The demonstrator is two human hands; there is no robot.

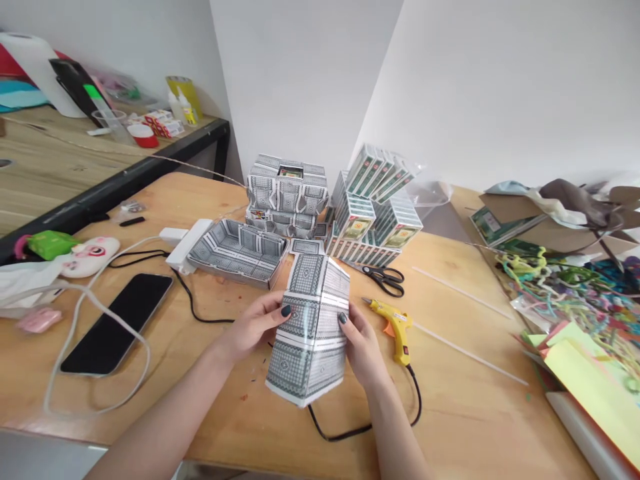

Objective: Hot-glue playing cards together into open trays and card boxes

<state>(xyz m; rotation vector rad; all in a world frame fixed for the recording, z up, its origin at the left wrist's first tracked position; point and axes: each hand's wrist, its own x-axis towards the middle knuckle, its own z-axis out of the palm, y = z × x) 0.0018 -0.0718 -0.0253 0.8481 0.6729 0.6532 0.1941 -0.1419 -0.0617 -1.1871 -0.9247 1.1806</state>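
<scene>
Both my hands hold up a folded shell made of grey patterned playing cards (311,327) above the wooden table (465,407). My left hand (255,325) grips its left edge with the thumb on the front. My right hand (364,347) grips its right edge in the same way. A yellow glue gun (395,323) lies just right of my right hand, with its black cord looping under the card piece. Behind the piece sit an open card tray (240,252), a taller card structure (287,193) and stacked card packs (377,213).
Black scissors (386,277) lie behind the glue gun. A dark phone (120,321) with white cable and a white charger (183,245) lie at left. Coloured paper and stringy craft scraps (575,293) crowd the right edge. A second desk (60,160) with bottles stands at far left.
</scene>
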